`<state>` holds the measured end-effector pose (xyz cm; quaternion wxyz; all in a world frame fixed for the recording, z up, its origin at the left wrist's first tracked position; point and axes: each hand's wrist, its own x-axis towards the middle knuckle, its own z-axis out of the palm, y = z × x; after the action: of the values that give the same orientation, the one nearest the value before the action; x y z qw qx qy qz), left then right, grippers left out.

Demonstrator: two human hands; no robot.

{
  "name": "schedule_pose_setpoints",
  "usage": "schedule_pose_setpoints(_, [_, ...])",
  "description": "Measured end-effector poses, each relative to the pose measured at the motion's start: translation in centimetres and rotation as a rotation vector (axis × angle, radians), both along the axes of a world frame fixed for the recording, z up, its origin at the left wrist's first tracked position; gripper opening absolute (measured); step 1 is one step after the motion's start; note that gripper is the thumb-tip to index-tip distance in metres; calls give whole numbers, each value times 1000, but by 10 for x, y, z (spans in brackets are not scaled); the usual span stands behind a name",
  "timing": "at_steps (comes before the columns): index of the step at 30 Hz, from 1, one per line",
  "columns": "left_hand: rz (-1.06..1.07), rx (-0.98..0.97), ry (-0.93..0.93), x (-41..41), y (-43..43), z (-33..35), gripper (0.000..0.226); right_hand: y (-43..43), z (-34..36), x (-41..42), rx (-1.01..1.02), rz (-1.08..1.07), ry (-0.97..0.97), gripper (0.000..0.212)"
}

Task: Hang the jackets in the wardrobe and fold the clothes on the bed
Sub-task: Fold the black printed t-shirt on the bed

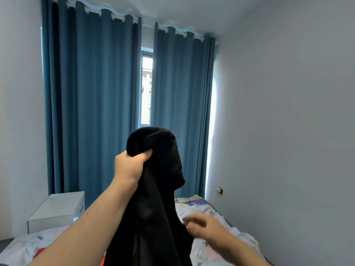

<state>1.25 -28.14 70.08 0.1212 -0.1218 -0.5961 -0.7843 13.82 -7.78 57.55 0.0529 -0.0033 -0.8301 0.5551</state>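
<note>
Holding a black, soft, matte fabric garment (pixel 159 208) aloft, the person stands at the bedside facing the long teal-blue curtains (pixel 96 93). Left hand (pixel 132 166) is clenched tight on a bunched handful near the garment's top; a rounded hump of cloth spills over the fist, and the rest hangs straight down in front of them, clear of the bed with the pale floral sheet (pixel 221 244).

Right hand (pixel 203 227) is low, at the garment's right edge, and blurred. Fingers look loosely parted, but whether they touch or pinch the cloth I cannot tell.

Handling, as I judge it:
- limp and light to middling in weight — one hand carries it without strain
- no stiffness; it collapses into long folds and will not keep a shape on its own
- dull surface, probably not slippery, and nothing fragile about it
- gripped in a wad as it is now, its outline is lost; jacket or other clothing, I cannot say

Best hold for either hanging or folding would be the two shoulder seams or the collar line, one in each hand, so it opens flat. The right hand looks placed to find an edge.

Also about: a white boxy bedside cabinet (pixel 59 208) left of the bed, a scrap of red cloth (pixel 41 253) on the sheet at the lower left.
</note>
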Motion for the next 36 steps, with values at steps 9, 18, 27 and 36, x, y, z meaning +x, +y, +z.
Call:
schedule_pose_setpoints(9, [13, 141, -30, 3, -5, 13, 12, -15, -47, -38, -80, -79, -138, 8])
schedule_pose_setpoints(18, [186, 98, -154, -23, -81, -17, 20, 21, 62, -63, -111, -559, 306, 16])
schedule_pose_setpoints(27, [263, -411, 23, -22, -106, -64, 35, 2, 179, -59, 96, -366, 590, 19])
schedule_pose_setpoints(36, [255, -834, 391, 14, -32, -111, 40, -16, 215, -44, 4, -280, 612, 15])
